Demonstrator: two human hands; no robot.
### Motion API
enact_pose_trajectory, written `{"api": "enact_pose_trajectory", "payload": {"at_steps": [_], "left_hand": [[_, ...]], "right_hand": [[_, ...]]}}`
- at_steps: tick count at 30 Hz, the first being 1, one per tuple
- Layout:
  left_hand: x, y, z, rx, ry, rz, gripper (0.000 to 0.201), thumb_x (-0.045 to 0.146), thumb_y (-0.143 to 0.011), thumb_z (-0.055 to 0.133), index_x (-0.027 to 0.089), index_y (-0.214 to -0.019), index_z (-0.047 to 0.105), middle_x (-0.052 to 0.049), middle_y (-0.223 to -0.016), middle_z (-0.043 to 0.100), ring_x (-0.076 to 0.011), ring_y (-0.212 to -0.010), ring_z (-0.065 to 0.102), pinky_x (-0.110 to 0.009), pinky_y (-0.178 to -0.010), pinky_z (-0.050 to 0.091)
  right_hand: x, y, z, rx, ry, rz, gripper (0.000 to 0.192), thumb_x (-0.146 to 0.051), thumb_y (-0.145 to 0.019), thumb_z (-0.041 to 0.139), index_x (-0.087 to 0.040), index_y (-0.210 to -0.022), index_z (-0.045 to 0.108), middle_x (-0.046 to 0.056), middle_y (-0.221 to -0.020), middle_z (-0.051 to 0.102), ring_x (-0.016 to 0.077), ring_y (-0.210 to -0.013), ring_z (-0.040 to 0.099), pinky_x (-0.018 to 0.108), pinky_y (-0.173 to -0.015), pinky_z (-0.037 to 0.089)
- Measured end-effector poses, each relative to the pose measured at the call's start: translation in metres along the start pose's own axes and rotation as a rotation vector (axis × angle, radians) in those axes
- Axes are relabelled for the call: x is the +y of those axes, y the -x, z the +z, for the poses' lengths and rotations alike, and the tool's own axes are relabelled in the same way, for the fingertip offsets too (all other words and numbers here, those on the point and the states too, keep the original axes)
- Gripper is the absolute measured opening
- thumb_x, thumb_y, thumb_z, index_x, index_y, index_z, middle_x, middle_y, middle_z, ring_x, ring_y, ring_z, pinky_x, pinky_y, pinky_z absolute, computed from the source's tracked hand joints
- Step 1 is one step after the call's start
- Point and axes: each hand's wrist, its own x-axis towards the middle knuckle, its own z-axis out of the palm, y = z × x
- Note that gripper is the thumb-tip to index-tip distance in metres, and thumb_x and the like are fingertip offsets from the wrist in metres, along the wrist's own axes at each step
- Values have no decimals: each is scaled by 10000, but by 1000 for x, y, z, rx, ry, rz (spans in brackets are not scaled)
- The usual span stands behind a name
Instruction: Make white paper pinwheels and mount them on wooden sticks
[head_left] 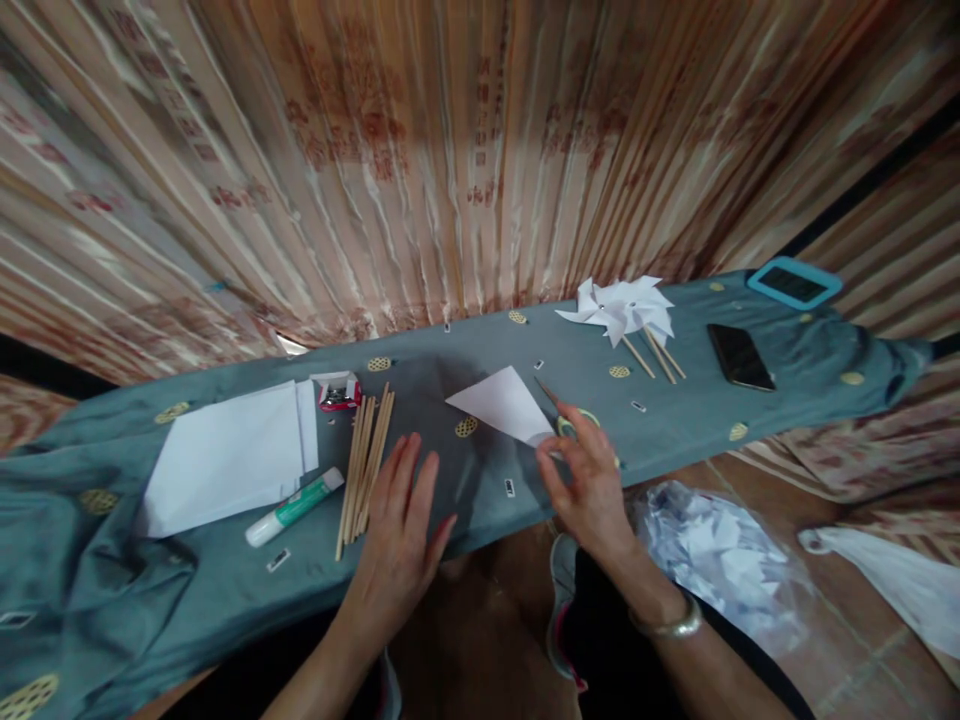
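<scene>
My left hand is spread with its palm down over the cloth, beside a bundle of thin wooden sticks. It holds nothing. A folded triangle of white paper lies between my hands. My right hand is curled around the yellow-green handles of a pair of scissors, whose blades point away to the left. Its thumb and forefinger come together at the near right corner of the paper. Whether they grip the paper, I cannot tell. The fingers partly hide the scissors' handles.
Left of the sticks are a stack of white paper, a glue stick and a small red box of metal pieces. White paper pinwheels, a black phone and a blue-framed device lie right. Below sits a bag of paper scraps.
</scene>
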Motion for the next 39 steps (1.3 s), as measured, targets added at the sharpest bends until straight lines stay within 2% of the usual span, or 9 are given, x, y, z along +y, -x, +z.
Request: {"api": "enact_pose_trajectory", "payload": {"at_steps": [3, 8, 10, 14, 18, 21, 25, 30, 39], "left_hand": [[12, -3, 6, -33, -38, 82, 602, 151, -905, 550, 214, -1464, 335, -168, -1467, 471, -299, -1449, 307, -531, -1149, 309], [15, -7, 13, -104, -18, 92, 293, 143, -930, 502, 233, -1192, 598, -63, -1248, 678, -257, -1295, 521, -578, -1195, 80], [12, -8, 12, -97, -37, 71, 286, 130, -920, 506, 226, -1168, 612, -66, -1219, 690, -262, -1289, 525, -590, -1187, 93], [15, -7, 10, -37, -73, 78, 412, 126, -910, 508, 200, -1314, 531, -142, -1371, 581, -265, -1390, 404, -547, -1189, 143], [18, -3, 12, -67, -54, 125, 434, 114, -913, 497, 273, -1312, 557, -96, -1429, 542, -255, -1440, 323, -539, -1198, 83], [11, -3, 11, -102, -29, 113, 320, 135, -924, 504, 253, -1184, 650, -70, -1305, 649, -267, -1371, 436, -565, -1196, 28], [-3, -2, 4, -131, 26, 115, 198, 116, -921, 529, 204, -923, 706, -22, -1026, 758, -248, -1157, 630, -602, -1198, 41], [-6, 0, 0, -91, 106, 115, 189, 91, -934, 504, 169, -985, 669, -42, -1006, 760, -212, -1031, 691, -616, -1206, 47], [1, 0, -5, -64, 223, 134, 215, 69, -925, 526, 185, -1073, 629, -48, -1062, 752, -182, -1037, 697, -620, -1205, -2]], "right_hand": [[-27, 14, 3, -99, 48, -126, 109, -178, -931, 514, -191, -937, 622, 152, -1362, 558, 290, -1218, 535, 486, -952, 478], [-50, 30, 6, -241, -16, -170, 138, -167, -927, 495, -176, -885, 626, 136, -1292, 621, 289, -1158, 567, 470, -911, 501], [-49, 32, 5, -270, -34, -172, 142, -164, -926, 495, -172, -885, 631, 134, -1271, 637, 287, -1146, 578, 465, -903, 505], [-48, 34, 5, -284, -34, -231, 152, -156, -920, 502, -155, -916, 654, 139, -1207, 666, 284, -1103, 597, 450, -900, 508], [-55, 35, 6, -353, -78, -310, 207, -138, -904, 484, -133, -1009, 663, 141, -1104, 692, 276, -1067, 601, 436, -918, 508], [-56, 33, 5, -484, -161, -302, 264, -249, -898, 558, -111, -1109, 636, 157, -1175, 670, 283, -1126, 576, 446, -966, 491], [-42, 27, 3, -597, -152, -340, 645, -422, -819, 681, -96, -1344, 499, 208, -1429, 501, 343, -1337, 423, 537, -1082, 375], [-23, 20, 8, -535, -66, -307, 519, -180, -861, 572, -145, -1373, 491, 194, -1488, 440, 316, -1421, 327, 526, -1109, 320], [-5, 7, -8, -281, -102, -324, 265, -101, -929, 443, -161, -1031, 680, 142, -1251, 662, 267, -1284, 516, 489, -1021, 444]]}}
